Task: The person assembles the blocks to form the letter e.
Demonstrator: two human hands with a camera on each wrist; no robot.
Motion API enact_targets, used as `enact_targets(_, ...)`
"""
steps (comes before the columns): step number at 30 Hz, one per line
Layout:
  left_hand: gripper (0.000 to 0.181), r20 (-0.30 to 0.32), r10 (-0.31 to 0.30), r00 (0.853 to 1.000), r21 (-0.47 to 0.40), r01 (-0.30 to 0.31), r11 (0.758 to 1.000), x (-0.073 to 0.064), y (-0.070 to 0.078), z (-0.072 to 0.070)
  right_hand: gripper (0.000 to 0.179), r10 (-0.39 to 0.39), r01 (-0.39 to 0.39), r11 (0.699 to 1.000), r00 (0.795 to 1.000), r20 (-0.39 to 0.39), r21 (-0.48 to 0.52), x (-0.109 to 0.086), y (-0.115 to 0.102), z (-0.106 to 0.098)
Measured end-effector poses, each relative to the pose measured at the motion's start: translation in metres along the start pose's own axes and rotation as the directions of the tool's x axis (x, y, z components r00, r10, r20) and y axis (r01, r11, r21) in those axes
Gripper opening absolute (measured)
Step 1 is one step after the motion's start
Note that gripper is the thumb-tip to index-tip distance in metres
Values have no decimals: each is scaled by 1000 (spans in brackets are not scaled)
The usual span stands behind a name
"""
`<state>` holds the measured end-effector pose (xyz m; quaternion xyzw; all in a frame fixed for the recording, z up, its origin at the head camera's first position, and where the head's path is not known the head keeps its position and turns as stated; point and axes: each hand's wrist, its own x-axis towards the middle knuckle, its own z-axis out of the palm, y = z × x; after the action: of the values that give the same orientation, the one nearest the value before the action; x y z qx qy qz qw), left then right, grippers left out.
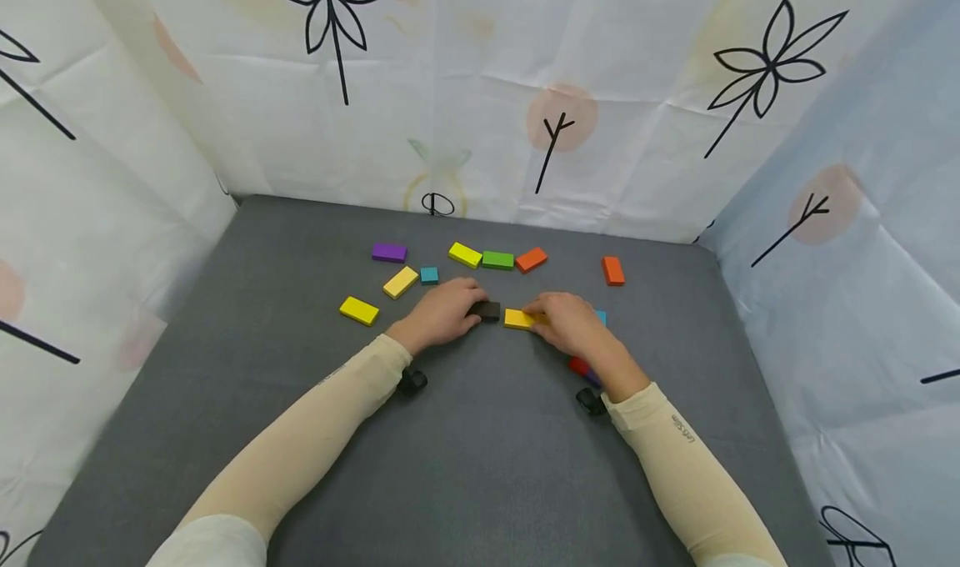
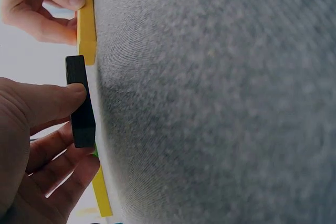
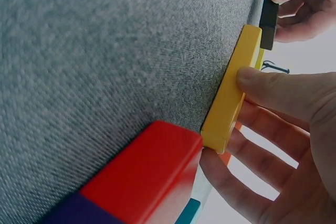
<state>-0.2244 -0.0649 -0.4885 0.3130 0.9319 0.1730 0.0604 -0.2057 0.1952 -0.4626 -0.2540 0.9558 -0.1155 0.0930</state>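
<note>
Between thumb and fingers my left hand [image 1: 444, 313] pinches a black block [image 2: 81, 108], just over the grey tabletop. To its right, my right hand [image 1: 576, 327] grips a yellow block [image 3: 231, 95] by its long sides, thumb on the near face. In the head view a narrow gap separates the facing ends of the black block [image 1: 490, 311] and the yellow block [image 1: 517, 318]. Close by the right wrist lie a red block [image 3: 147, 169] and a dark purple block [image 3: 79, 211]. A blue block [image 1: 602, 318] is partly hidden behind the right hand.
Farther back lie purple [image 1: 389, 253], yellow [image 1: 465, 255], green [image 1: 498, 260] and orange [image 1: 532, 259] blocks. Another orange block [image 1: 612, 271] is at the right. Left of my hands are a teal block [image 1: 429, 276], a pale yellow block [image 1: 401, 282] and a yellow block [image 1: 359, 310]. Patterned cloth [image 1: 480, 133] surrounds the table.
</note>
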Motion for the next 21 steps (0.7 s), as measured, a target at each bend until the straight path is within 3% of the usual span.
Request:
enact_targets(9, 33, -21, 22, 1000, 27, -21, 999, 4, -2, 5, 34, 15, -15, 1000, 1000, -9, 5, 3, -4, -4)
enact_targets(21, 31, -14, 22, 1000, 34, -22, 999, 0, 7, 10, 31, -6, 6, 1000, 1000, -28, -7, -5, -5, 0)
